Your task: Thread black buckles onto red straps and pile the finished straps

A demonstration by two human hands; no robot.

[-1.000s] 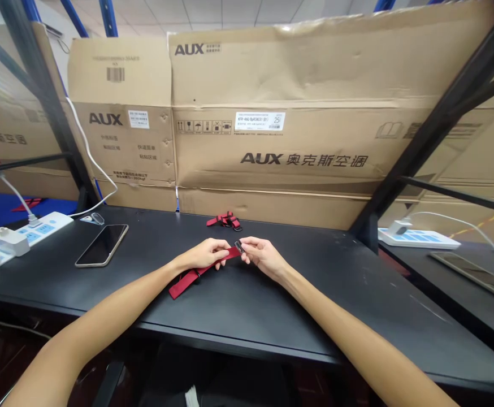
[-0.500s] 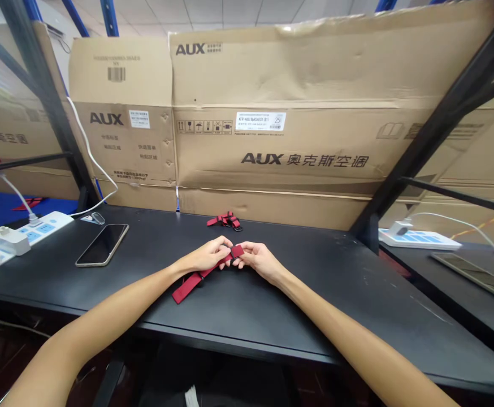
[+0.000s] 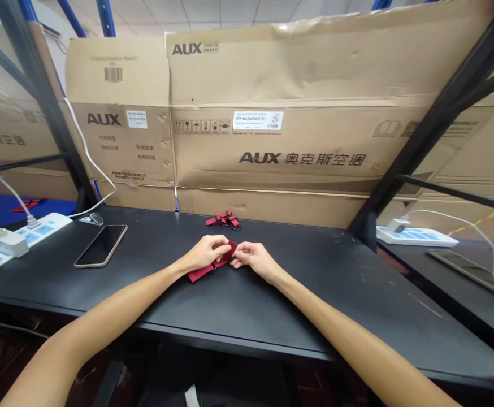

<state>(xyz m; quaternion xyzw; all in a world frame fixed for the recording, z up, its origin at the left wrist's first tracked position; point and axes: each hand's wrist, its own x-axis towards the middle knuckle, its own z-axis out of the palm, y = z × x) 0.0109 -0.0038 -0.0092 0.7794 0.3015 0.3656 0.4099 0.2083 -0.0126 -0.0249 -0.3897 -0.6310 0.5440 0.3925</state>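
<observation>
Over the middle of the black table, a red webbing strap (image 3: 202,272) is pinched between the thumb and fingers of my left hand (image 3: 207,251). One end of the strap stands up between my hands, and the other slants down to the left below my left palm. A dark buckle on it is partly hidden. My right hand (image 3: 253,259) is closed at the strap's right edge, its fingertips pressed together there; what exactly they grip is small. Just beyond my hands lies a second red strap (image 3: 224,219) with black buckles, bundled on the tabletop.
The black table (image 3: 306,305) backs onto tall cardboard sheets (image 3: 310,102). To the left lie a phone (image 3: 101,246) and a white power strip (image 3: 47,230) with plugs and cables. Dark metal posts (image 3: 420,135) rise at both sides. Another power strip (image 3: 416,236) sits at right.
The held strap has been drawn up and right, so less of it trails at lower left. Its upper end now sticks up between my hands. The view has shifted slightly.
</observation>
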